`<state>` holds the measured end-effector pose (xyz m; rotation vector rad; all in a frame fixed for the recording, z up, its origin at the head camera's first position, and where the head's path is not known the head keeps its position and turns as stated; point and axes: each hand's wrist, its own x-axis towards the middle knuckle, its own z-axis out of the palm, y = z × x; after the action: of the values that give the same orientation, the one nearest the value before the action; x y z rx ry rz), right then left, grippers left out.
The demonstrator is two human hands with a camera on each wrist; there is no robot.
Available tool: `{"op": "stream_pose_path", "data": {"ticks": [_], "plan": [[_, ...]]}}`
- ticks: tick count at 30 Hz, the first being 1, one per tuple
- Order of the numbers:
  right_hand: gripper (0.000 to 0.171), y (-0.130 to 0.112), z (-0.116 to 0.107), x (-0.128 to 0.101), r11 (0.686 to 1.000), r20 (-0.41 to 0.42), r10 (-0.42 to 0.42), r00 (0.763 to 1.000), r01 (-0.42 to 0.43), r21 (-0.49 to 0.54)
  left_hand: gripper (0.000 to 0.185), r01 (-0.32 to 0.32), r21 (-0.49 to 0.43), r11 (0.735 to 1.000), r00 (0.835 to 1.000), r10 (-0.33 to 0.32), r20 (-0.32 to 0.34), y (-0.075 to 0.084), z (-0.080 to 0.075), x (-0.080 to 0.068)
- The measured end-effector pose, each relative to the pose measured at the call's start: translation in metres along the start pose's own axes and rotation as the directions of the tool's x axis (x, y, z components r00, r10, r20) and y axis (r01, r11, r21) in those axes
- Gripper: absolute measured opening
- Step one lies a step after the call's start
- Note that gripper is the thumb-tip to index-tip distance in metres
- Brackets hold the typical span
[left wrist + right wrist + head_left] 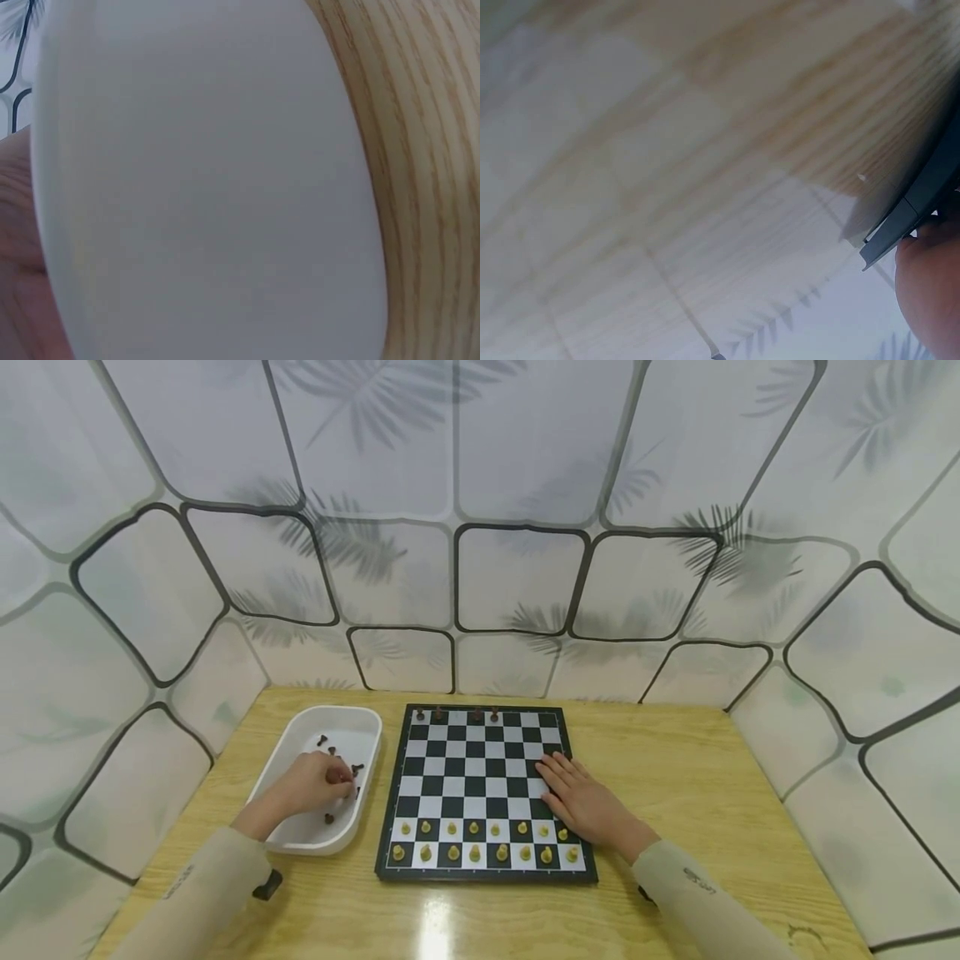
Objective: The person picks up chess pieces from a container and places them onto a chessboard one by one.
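Head view: left fingers (341,783) among dark pieces (333,760).

A light wooden table (697,777) — bearing a white tray (300,839) and a chessboard (480,872).

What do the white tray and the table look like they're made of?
The white tray looks like smooth plastic, possibly melamine: uniform matte white, rounded moulded rim. The table shows light wood grain with a glossy glare, so varnished wood or laminate; I cannot tell which.

light: bright, even | glare: table (442,927) front edge | head: fisheye-bent edges | wrists: blurred close-ups
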<state>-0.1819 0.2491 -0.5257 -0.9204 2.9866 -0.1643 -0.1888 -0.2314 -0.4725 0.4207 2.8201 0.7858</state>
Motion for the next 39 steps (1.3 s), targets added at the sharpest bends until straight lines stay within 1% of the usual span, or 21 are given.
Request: {"op": "stream_pose_path", "data": {"ticks": [4, 7, 10, 15, 19, 24, 27, 32, 35, 39], "plan": [[0.06, 0.0, 0.0, 0.0, 1.0, -0.012, -0.011, 1.0, 0.011, -0.003, 0.011, 0.03, 0.0, 1.0, 0.999, -0.03, -0.039, -0.003, -0.001, 0.001], [0.06, 0.0, 0.0, 0.0, 1.0, -0.015, -0.013, 1.0, 0.013, -0.004, 0.013, 0.049, -0.053, 0.997, 0.996, -0.053, -0.066, -0.005, -0.003, 0.002], [0.06, 0.0, 0.0, 0.0, 1.0, -0.007, -0.002, 1.0, 0.002, -0.011, 0.014, 0.035, -0.082, 0.996, 0.994, -0.043, -0.101, -0.007, -0.005, 0.003], [0.06, 0.0, 0.001, 0.001, 1.0, -0.007, 0.004, 1.0, -0.004, 0.002, 0.014, 0.024, -0.053, 0.998, 0.987, -0.032, -0.158, -0.008, -0.008, 0.004], [0.06, 0.001, 0.001, 0.001, 1.0, -0.004, 0.004, 1.0, -0.004, 0.011, 0.013, 0.022, -0.053, 0.998, 0.978, -0.033, -0.207, -0.006, -0.008, 0.004], [0.06, 0.0, 0.001, 0.0, 1.0, -0.012, 0.001, 1.0, -0.001, 0.013, 0.018, -0.021, -0.066, 0.998, 0.965, 0.003, -0.264, -0.004, -0.008, 0.005], [0.06, 0.0, 0.001, 0.0, 1.0, -0.013, 0.001, 1.0, -0.001, 0.009, 0.022, -0.036, -0.063, 0.997, 0.961, 0.018, -0.276, -0.004, -0.008, 0.006], [0.06, 0.0, 0.0, 0.001, 1.0, -0.003, 0.003, 1.0, -0.003, 0.009, 0.022, -0.024, -0.058, 0.998, 0.957, 0.006, -0.288, 0.0, -0.009, 0.006], [0.06, -0.001, -0.001, 0.0, 1.0, -0.002, 0.002, 1.0, -0.002, 0.013, 0.019, -0.041, -0.067, 0.997, 0.952, 0.019, -0.305, 0.003, -0.009, 0.008], [0.06, -0.001, -0.001, 0.0, 1.0, -0.007, -0.001, 1.0, 0.001, 0.019, 0.013, -0.081, -0.097, 0.992, 0.944, 0.045, -0.327, 0.008, -0.008, 0.012]]}}
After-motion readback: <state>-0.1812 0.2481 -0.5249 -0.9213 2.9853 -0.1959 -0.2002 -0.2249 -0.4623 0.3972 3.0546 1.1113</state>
